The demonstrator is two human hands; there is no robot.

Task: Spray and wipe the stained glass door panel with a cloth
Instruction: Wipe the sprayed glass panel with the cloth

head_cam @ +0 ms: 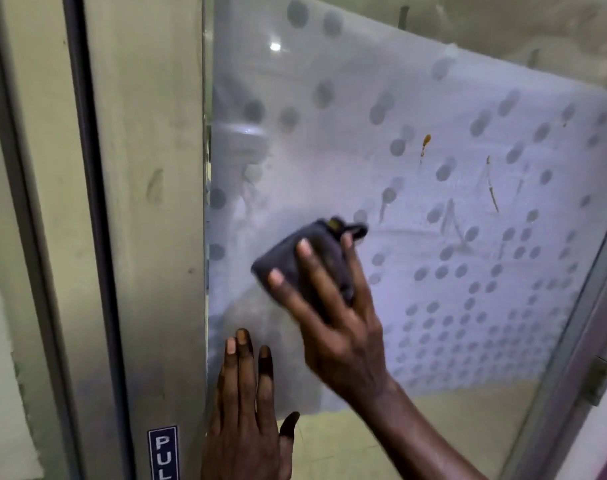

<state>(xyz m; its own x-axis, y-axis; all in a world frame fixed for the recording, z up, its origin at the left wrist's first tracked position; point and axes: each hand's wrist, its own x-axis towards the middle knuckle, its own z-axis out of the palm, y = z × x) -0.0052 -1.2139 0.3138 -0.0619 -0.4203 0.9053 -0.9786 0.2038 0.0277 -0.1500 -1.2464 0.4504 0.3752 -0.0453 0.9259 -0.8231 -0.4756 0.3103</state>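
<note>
A frosted glass door panel, patterned with rows of grey dots, is seen filling the middle and right of the view, set in a metal door frame on its left. A dark cloth, bunched into a pad, is pressed flat against the panel by the right hand, whose fingers are spread open over the cloth rather than closed around it. The cloth is located on the lower middle of the glass, just right of the frame edge. The left hand is laid flat and open, fingers together, against the lower left corner of the panel beside the frame; nothing is held in it. Orange-brown stains are noted on the glass above and to the right of the cloth, well apart from it, with thin streaks further right. A smeared, duller zone is observed around and below the cloth. A blue label lettered "PUL" is fixed low on the frame, its lower part cut off by the picture edge. A hinge is seen on the right-hand frame member.
</note>
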